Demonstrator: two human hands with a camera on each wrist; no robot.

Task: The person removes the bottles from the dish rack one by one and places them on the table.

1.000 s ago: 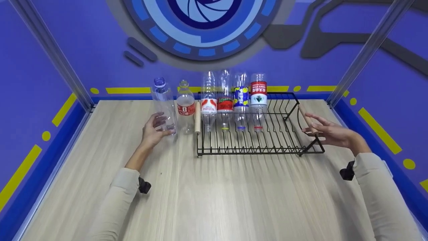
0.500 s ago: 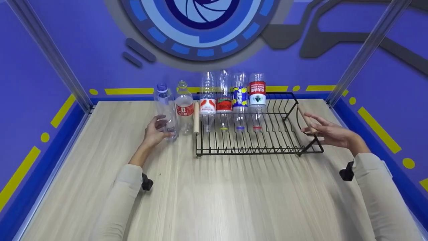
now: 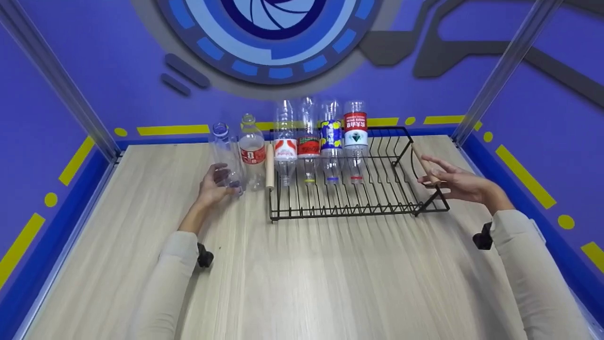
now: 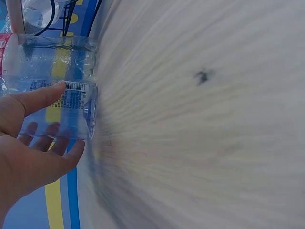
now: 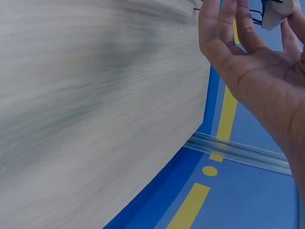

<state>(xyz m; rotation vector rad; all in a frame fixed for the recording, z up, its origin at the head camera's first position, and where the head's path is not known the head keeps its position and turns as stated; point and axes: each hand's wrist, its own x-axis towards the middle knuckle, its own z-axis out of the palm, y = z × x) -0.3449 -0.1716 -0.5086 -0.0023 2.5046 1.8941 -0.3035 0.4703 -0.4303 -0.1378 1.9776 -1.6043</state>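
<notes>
My left hand (image 3: pixel 212 189) holds a clear, unlabelled plastic bottle (image 3: pixel 226 156), standing upright with a bluish open neck. In the left wrist view the thumb lies on the bottle's (image 4: pixel 71 112) near side, and the other fingers curve round behind. Just right of it stands a clear bottle with a red label (image 3: pixel 253 155), also upright. A black wire dish rack (image 3: pixel 344 216) stands to the right. My right hand (image 3: pixel 465 185) holds the rack's right wooden handle (image 3: pixel 423 163) between thumb and fingers; its end (image 5: pixel 275 15) shows in the right wrist view.
Several clear bottles lean neck-down in the rack: one with a white-and-red label (image 3: pixel 285 149), one red-labelled (image 3: pixel 309 147), one blue-and-yellow (image 3: pixel 331 134) and one red-and-white (image 3: pixel 356 128). The rack's left wooden handle (image 3: pixel 270 166) adjoins the red-labelled upright bottle. Blue panels (image 3: pixel 118 94) border the table.
My left hand has lowered the clear bottle and brought it slightly right, closer to the upright red-labelled one. The right hand stays on the rack handle. The head view has shifted a little.
</notes>
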